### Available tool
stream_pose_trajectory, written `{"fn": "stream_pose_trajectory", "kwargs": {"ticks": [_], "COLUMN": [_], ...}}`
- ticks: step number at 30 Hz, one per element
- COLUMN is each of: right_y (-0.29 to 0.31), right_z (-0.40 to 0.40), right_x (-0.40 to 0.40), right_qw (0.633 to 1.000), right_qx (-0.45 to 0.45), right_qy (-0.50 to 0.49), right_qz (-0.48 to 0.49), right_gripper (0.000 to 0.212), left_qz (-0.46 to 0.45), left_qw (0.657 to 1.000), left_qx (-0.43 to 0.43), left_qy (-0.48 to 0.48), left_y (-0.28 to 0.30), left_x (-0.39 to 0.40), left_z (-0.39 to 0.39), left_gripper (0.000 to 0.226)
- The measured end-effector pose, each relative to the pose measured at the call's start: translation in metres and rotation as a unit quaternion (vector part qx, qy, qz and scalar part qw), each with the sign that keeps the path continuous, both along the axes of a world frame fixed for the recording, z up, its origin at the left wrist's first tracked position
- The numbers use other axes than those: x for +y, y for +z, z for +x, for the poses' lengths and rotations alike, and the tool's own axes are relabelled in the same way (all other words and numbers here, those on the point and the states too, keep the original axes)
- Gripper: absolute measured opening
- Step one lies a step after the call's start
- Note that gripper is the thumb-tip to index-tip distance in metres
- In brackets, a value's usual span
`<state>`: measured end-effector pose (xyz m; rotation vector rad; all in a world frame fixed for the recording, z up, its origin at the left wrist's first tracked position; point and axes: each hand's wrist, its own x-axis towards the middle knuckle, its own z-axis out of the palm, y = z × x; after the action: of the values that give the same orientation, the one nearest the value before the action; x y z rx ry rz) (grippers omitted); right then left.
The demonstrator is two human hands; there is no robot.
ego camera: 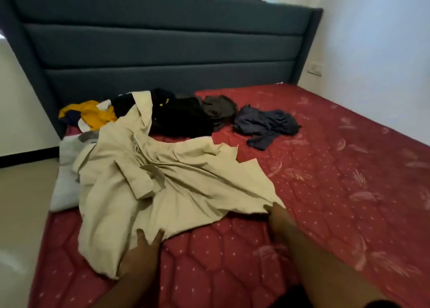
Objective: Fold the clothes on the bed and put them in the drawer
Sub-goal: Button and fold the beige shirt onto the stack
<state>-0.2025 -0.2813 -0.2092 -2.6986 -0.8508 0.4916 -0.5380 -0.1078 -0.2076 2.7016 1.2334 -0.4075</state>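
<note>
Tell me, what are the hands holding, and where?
Both hold the beige garment by its near edge: left hand and right hand.

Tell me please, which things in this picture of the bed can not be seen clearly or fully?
- Right hand, head view: its fingers go under the hem of the crumpled beige cotton garment, so the hold is hidden.
- White cloth: mostly covered by the beige garment.
- Black clothes pile: too dark to count pieces.
- Wall socket: too small and blurred.
- Drawer: not in view.
</note>
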Motion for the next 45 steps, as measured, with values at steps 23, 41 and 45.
{"fn": "stream_pose_trajectory", "kwargs": {"ticks": [23,41,45], "right_y": [0.007,-0.035,-0.036], "right_z": [-0.014,0.095,0.112], "right_x": [-0.021,0.076,0.076], "right_qw": [0.988,0.983,0.982], "right_qx": [-0.061,-0.049,0.072], "right_qy": [0.074,-0.137,-0.153], "right_qz": [-0.123,0.111,0.079], "right_gripper": [0.050,0.020,0.016], "left_qz": [-0.041,-0.028,-0.084], "left_qw": [0.983,0.983,0.996], "left_qx": [0.173,-0.164,-0.023], "left_qy": [-0.051,-0.071,-0.031], "left_y": [0.057,0.032,0.022], "left_x": [-0.050,0.180,0.213], "left_z": [0.053,0.356,0.400], "left_gripper": [0.057,0.064,0.041]}}
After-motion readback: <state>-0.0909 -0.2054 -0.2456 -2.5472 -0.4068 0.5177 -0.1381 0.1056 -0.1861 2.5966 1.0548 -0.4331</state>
